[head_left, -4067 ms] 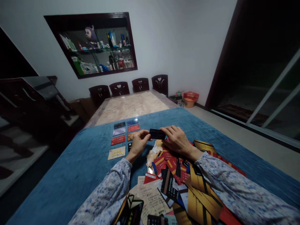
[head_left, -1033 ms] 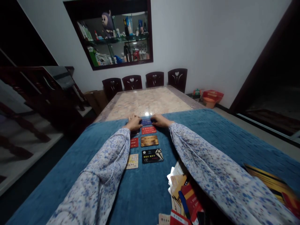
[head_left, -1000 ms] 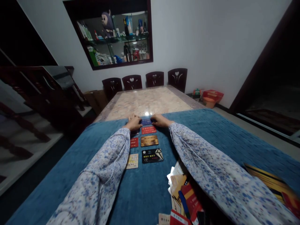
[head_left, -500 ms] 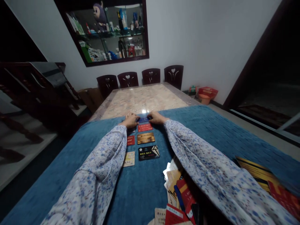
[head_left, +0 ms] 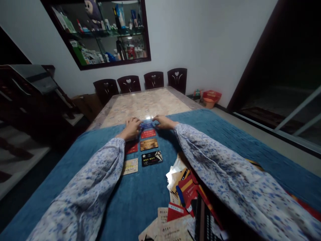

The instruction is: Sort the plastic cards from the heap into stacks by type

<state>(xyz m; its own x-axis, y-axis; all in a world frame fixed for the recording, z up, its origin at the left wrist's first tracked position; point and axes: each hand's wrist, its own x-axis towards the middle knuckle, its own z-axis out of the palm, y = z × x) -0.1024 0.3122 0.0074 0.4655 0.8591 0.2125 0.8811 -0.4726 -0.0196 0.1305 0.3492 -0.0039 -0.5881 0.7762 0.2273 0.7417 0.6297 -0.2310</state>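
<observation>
A blue card lies at the far end of a column of cards. Below it come a red card, a gold card and a black VIP card. My left hand rests at the blue card's left side, fingers bent and apart. At its right side is my right hand, thumb and fingers apart. To the left, partly under my left arm, are a dark red card and a cream card. A loose pile of cards lies near my right forearm.
A blue cloth covers the near part of the table, with the bare marble-patterned tabletop beyond. Chairs stand at the far end below a wall cabinet. More cards show beside my right sleeve.
The view has swung slightly right. My right hand has opened and drawn a little off the blue card's edge, and my left hand has eased away to the left.
</observation>
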